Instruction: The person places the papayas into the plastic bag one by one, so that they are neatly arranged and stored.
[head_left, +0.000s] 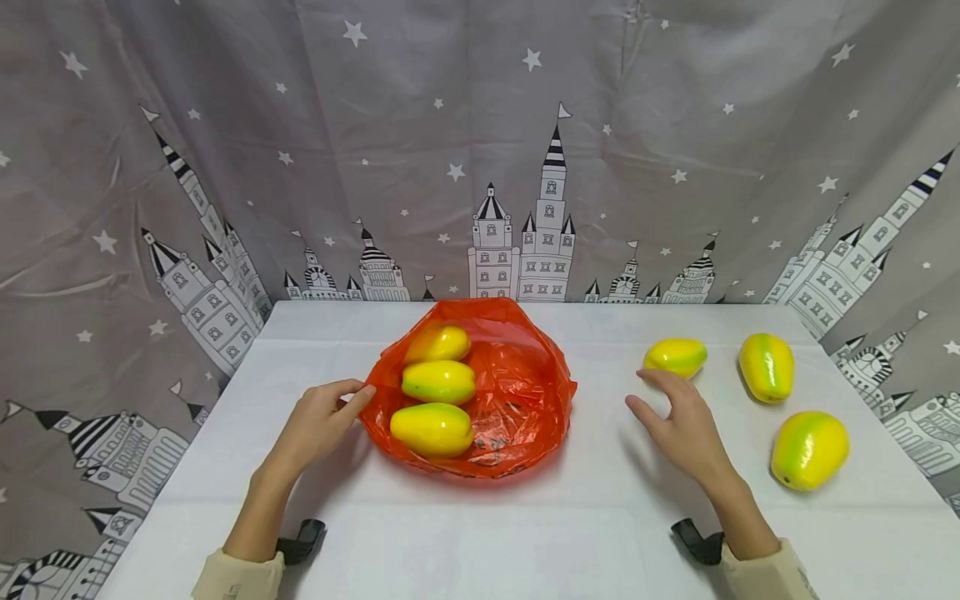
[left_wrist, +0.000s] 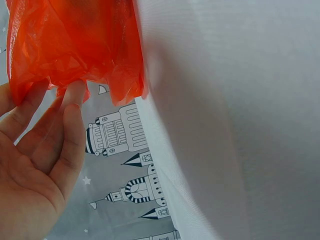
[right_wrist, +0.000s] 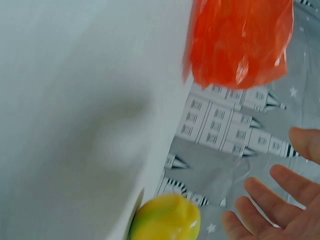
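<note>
A red plastic bag (head_left: pixel 521 375) lies with its mouth spread wide on the table, and three glossy yellow-green mangoes (head_left: pixel 438 382) rest in its left part. My left hand (head_left: pixel 318 421) pinches the bag's left rim; in the left wrist view its fingers (left_wrist: pixel 75 95) meet the crumpled red edge (left_wrist: pixel 75 50). To the right of the bag, my right hand (head_left: pixel 686 425) is held above the table with fingers spread and nothing in them. Just beyond its fingertips, in the head view, lies a single mango (head_left: pixel 677 357), also seen low in the right wrist view.
Two more mangoes lie farther right, one toward the back (head_left: pixel 767 368) and one nearer the front (head_left: pixel 810 450). A white cloth covers the table (head_left: pixel 480 550). Behind it hangs a grey curtain (head_left: pixel 450 125) printed with castles and stars. Dark camera mounts are on both wrists.
</note>
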